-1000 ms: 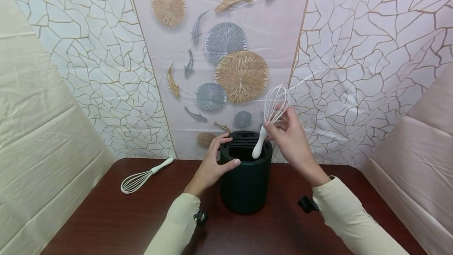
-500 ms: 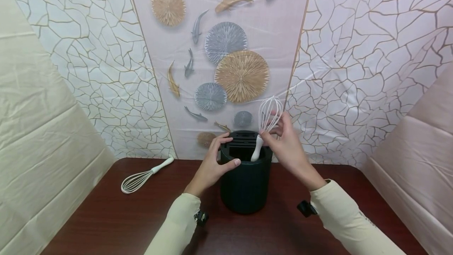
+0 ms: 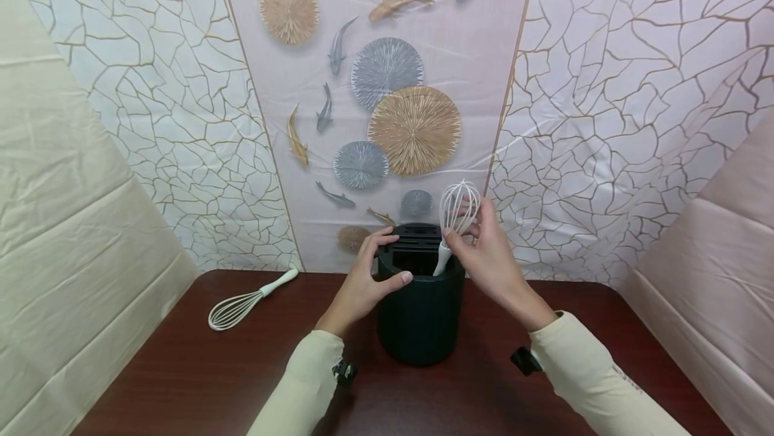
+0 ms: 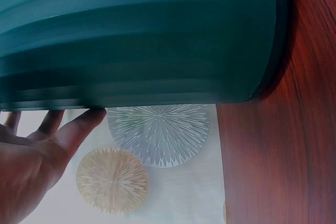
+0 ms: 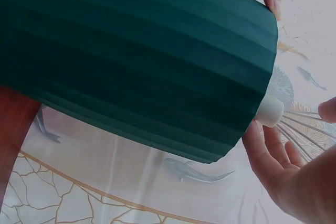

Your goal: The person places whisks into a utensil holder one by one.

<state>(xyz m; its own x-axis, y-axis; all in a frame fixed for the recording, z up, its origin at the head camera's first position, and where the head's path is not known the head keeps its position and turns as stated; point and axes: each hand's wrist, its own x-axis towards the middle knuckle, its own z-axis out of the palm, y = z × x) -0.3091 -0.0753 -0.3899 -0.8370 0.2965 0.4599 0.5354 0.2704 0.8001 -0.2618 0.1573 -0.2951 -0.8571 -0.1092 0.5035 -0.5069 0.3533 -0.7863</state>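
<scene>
I'm seating the whisk, right hand pinching its wires, left hand gripping the holder; next, release.

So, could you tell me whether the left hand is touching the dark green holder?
Touching: the head view shows the left hand wrapped around the dark green holder at its rim.

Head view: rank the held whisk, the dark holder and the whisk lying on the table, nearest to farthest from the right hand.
1. Held whisk, pinched in the right hand.
2. Dark holder, just left of it.
3. Lying whisk, far left on the table.
</scene>
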